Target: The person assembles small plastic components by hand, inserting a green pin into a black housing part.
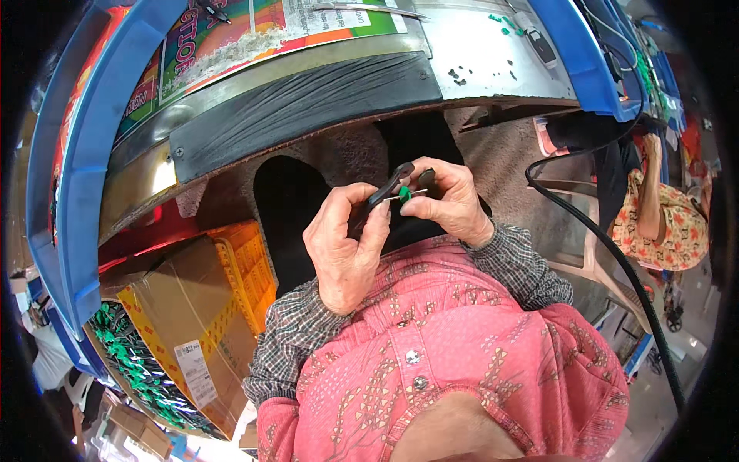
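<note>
Left hand [345, 250] closed around black-handled pliers [379, 199], fingers [375, 231] wrapped tight about the grips, tool nose aimed toward one o'clock. Right hand [449, 202] curled at three o'clock of the tool, fingertips pinched on a small green part [404, 192] carrying a thin metal pin [416, 192] that projects toward three o'clock. Green part held in mid-air just below the desk [493, 54] edge, over the lap and the pink patterned shirt [462, 354], touching or nearly touching the pliers' nose; exact contact too small to tell. Risks, as judged: slip of the small part out of the pinch if squeezed off-centre, with a fall into the dark gap at twelve o'clock of the hands or onto the floor; bending of the slender pin under too hard or skewed a grip; nip of a right fingertip, lying just beside the tool nose; loss of sight of the work behind the left thumb. Loose green scraps [504, 27] scattered on the metal desk top at one o'clock, well apart from the hands. Black cable [616, 262] trailing from the desk down toward five o'clock, near the right elbow, liable to snag on a wide arm swing. Cardboard box [192, 323] and tray of green parts [138, 362] at eight o'clock, out of reach of a dropped piece. Another person in a floral garment [666, 219] seated at three o'clock, apart from the work.
</note>
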Demonstrator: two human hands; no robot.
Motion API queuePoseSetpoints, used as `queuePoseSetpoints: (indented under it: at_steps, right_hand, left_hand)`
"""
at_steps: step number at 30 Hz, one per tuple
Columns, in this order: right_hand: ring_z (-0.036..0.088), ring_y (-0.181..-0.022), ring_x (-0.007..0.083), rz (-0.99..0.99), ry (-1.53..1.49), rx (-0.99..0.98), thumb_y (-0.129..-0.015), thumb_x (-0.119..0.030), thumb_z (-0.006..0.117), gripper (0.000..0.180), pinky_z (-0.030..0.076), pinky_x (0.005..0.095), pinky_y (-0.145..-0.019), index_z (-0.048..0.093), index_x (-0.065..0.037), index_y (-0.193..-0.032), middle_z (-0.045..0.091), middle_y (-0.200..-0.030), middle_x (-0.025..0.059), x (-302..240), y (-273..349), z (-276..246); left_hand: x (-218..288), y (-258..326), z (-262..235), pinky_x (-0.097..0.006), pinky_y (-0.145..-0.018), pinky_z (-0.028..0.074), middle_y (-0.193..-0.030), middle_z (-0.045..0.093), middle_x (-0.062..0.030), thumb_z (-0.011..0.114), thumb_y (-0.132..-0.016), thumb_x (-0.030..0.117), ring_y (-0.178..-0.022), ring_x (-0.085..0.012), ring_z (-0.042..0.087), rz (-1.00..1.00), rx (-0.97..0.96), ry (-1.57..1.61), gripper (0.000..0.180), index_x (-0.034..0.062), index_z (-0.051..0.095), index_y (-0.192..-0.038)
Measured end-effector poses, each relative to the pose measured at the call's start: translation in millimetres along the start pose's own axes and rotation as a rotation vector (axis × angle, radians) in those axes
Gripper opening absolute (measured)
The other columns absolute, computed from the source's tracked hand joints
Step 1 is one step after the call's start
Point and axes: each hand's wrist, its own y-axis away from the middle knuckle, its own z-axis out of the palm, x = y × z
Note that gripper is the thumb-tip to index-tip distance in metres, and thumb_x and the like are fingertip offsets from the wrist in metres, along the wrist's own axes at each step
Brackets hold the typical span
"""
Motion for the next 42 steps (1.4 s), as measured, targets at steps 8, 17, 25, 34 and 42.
queuePoseSetpoints:
  at_steps: [8, 17, 25, 34, 42]
  right_hand:
    - [0.056, -0.070, 0.0040, -0.022, 0.166, -0.047, -0.083, -0.010, 0.070, 0.014, 0.046, 0.0202, -0.061, 0.063, 0.000, -0.091, 0.061, -0.076, -0.0009, -9, -1, 0]
    - [0.060, -0.070, 0.0081, -0.108, 0.333, -0.102, -0.082, -0.012, 0.070, 0.016, 0.048, 0.0243, -0.062, 0.064, 0.000, -0.090, 0.065, -0.076, 0.0049, -18, -1, 5]
    - [0.056, -0.075, 0.0059, 0.000, 0.281, -0.064, -0.081, -0.012, 0.072, 0.025, 0.048, 0.0234, -0.064, 0.061, 0.001, -0.099, 0.063, -0.082, 0.0030, -26, 2, 7]
    - [0.059, -0.083, 0.0052, 0.017, 0.189, -0.082, -0.080, -0.005, 0.072, 0.032, 0.048, 0.0207, -0.072, 0.056, 0.002, -0.107, 0.061, -0.090, 0.0011, -22, 5, 6]
    - [0.056, -0.083, 0.0052, 0.054, 0.160, -0.086, -0.082, -0.005, 0.069, 0.032, 0.047, 0.0203, -0.074, 0.053, 0.001, -0.109, 0.057, -0.091, -0.0003, -23, 6, 7]
  left_hand:
    - [-2, 0, 2, -0.021, -0.060, 0.046, -0.081, 0.061, -0.0034, 0.066, -0.083, 0.002, -0.069, -0.0051, 0.055, -0.037, -0.019, 0.228, 0.018, -0.0023, 0.060, -0.099]
    - [6, -6, -11, -0.017, -0.052, 0.043, -0.078, 0.061, -0.0003, 0.061, -0.089, 0.004, -0.061, -0.0029, 0.055, -0.192, -0.267, 0.323, 0.014, -0.0025, 0.060, -0.101]
    - [1, 2, -10, -0.016, -0.050, 0.040, -0.078, 0.060, -0.0011, 0.058, -0.092, 0.006, -0.060, -0.0030, 0.054, -0.205, -0.223, 0.393, 0.013, -0.0009, 0.058, -0.102]
    - [0, 3, -11, -0.018, -0.049, 0.041, -0.085, 0.060, -0.0027, 0.059, -0.091, 0.005, -0.059, -0.0054, 0.053, -0.210, -0.222, 0.423, 0.013, -0.0007, 0.057, -0.103]
    - [-4, 5, -10, -0.018, -0.048, 0.039, -0.082, 0.061, -0.0028, 0.059, -0.091, 0.006, -0.056, -0.0047, 0.051, -0.215, -0.217, 0.443, 0.016, -0.0017, 0.059, -0.104]
